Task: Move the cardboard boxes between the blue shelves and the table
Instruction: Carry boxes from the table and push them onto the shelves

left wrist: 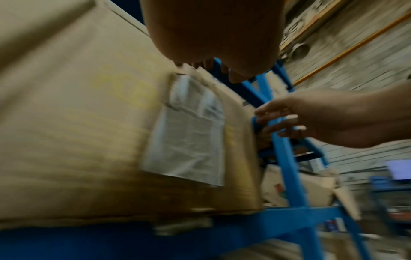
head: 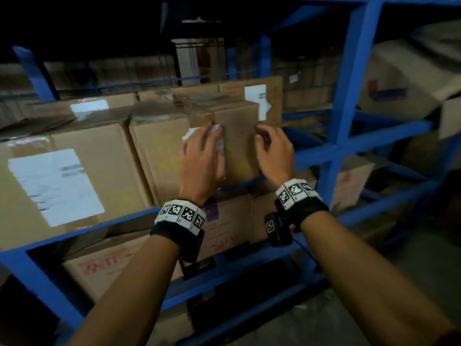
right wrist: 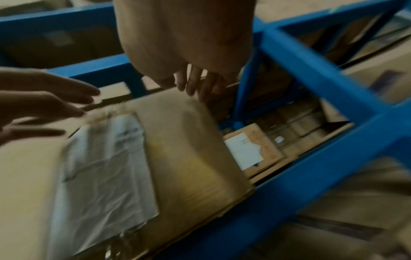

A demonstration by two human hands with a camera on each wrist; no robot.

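A brown cardboard box (head: pixel 159 156) stands on the middle level of the blue shelves (head: pixel 346 101), with a crumpled white paper label (left wrist: pixel 189 137) on its front. My left hand (head: pixel 202 148) lies flat on that front, its straight fingers over the label's top. My right hand (head: pixel 272 143) is at the box's upper right edge, fingers loosely bent; I cannot tell whether they touch the cardboard. In the right wrist view the right fingers (right wrist: pixel 195 84) hang by the far corner of the box (right wrist: pixel 189 149). Both wrist views are blurred.
A larger box with a white label (head: pixel 57 186) stands close on the left. A box with a torn white label (head: pixel 254 101) sits behind on the right. Boxes with red print (head: pixel 119 265) fill the lower level. More boxes (head: pixel 404 78) lie in the right bay, above the concrete floor (head: pixel 374 283).
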